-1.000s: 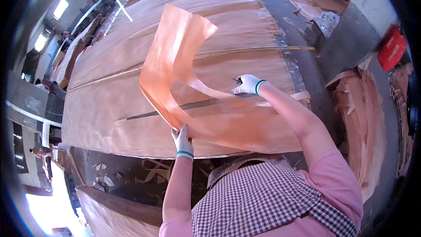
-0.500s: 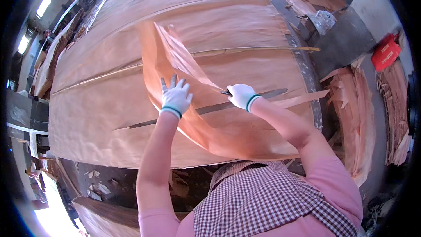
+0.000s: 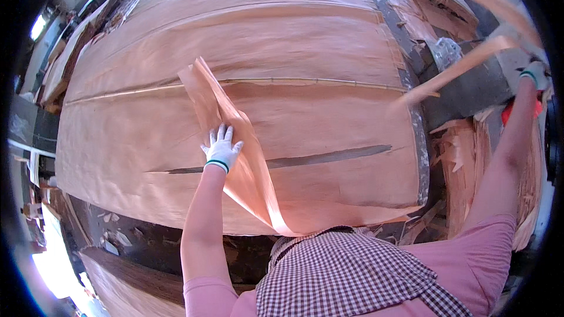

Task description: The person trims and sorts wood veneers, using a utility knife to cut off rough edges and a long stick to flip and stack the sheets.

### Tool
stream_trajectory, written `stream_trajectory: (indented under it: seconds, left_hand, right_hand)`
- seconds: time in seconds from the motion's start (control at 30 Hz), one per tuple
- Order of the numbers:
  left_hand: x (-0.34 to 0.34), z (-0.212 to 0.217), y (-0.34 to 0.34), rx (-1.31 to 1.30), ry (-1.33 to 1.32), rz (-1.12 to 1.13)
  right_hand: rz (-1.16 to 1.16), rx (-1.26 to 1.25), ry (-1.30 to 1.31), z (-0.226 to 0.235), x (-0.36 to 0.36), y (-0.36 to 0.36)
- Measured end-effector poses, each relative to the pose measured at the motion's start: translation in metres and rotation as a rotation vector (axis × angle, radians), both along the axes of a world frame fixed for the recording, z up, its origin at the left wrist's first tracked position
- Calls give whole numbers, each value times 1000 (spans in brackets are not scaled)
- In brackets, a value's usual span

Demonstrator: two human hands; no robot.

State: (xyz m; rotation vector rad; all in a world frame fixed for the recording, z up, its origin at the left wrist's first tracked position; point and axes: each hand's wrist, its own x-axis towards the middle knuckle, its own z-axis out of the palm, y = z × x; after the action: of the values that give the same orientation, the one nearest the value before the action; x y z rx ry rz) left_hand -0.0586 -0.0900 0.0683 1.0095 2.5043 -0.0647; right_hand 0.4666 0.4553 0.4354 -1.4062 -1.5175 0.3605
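Head cam: R hand [image 3: 538, 73] nr view edge, grip unclear, strip [image 3: 455, 72] blurry

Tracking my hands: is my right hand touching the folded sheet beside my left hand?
Apart: the head view shows the right hand far to the right, beyond the stack, well clear of the folded sheet.

This looks like a wood workshop. Wide veneer sheets [image 3: 329, 117] lie spread out, with ragged offcuts [image 3: 463, 170] and scraps [image 3: 122, 238] around them.
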Motion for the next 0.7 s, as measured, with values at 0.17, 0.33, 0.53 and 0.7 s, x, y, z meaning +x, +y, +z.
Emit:
stream_trajectory:
  seconds: [0.17, 0.33, 0.53, 0.7]
  left_hand:
    - [10, -34, -16, 174, 173, 26]
    - [17, -43, -22, 332, 278, 54]
    - [17, -36, -14, 367, 249, 38]
    - [13, -41, -19, 341, 271, 58]
  right_hand:
    - [325, 267, -318, 2, -242, -6]
    - [658, 311, -561, -95, -491, -50]
    - [835, 214, -505, -281, -579, -87]
    - [1065, 16, -430, -305, -507, -148]
